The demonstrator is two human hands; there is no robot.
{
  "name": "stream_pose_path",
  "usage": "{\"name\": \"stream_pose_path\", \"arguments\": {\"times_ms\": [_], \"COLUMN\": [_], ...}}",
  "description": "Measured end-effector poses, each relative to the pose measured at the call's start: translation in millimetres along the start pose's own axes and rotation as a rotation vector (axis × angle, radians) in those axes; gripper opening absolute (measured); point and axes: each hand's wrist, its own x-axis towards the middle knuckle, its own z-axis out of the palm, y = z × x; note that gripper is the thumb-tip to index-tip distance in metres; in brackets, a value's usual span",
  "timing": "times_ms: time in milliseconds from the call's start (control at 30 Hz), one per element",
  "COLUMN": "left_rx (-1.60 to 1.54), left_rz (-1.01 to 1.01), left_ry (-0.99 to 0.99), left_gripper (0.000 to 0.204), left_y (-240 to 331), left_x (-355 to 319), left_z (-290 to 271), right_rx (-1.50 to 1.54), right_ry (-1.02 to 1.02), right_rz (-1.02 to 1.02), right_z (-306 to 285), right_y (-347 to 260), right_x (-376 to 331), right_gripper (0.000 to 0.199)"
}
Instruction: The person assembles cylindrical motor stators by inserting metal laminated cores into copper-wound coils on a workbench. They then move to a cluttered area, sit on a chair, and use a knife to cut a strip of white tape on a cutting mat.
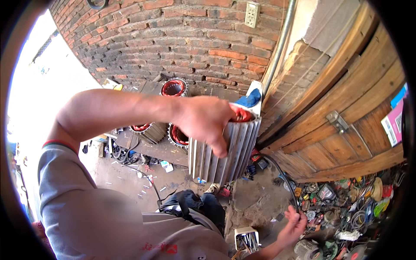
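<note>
A tall finned metal motor stator [225, 151] stands upright in front of me, red windings [243, 114] showing at its top. My left hand [201, 121] reaches over its upper rim, thumb pressed on the outer fins and fingers going toward the bore, where they are partly hidden. Down at the lower right, my right hand [291, 227] is closed on a black cable [284, 175], which curves up to the stator's right side. A blue cloth [250, 99] lies behind the stator's top.
Other stators with red windings [174, 88] sit on a low wooden bench [162, 156]. Heaped parts and cables [342, 208] cover the floor by the wooden door [346, 117]. A white container of tools [246, 232] stands near my legs. Behind is a brick wall [173, 39].
</note>
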Motion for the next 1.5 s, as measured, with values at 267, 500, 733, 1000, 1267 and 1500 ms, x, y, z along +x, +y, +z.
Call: {"name": "stream_pose_path", "arguments": {"times_ms": [267,500,733,1000,1267,1500], "left_rx": [0.279,0.38,0.46,0.516,0.555,0.468], "left_rz": [-0.123,-0.149,-0.132,0.1,0.207,0.1], "left_ry": [0.162,0.047,-0.018,0.088,0.328,0.227], "left_gripper": [0.049,0.06,0.052,0.039,0.032,0.031], "left_y": [-91,-192,-249,-301,-308,-304], "left_x": [80,139,168,164,147,162], "left_z": [-75,-92,-86,-34,8,-23], "right_rx": [0.24,0.305,0.317,0.245,0.333,0.325], "right_ry": [-0.298,-0.367,-0.506,-0.503,-0.31,-0.3], "right_rz": [0.175,0.331,0.645,0.704,0.759,0.704], "right_z": [133,237,286,299,302,314], "right_y": [-27,-36,-12,3,5,-13], "right_x": [53,71,69,42,39,67], "right_gripper": [0.018,0.02,0.022,0.022,0.02,0.02]}}
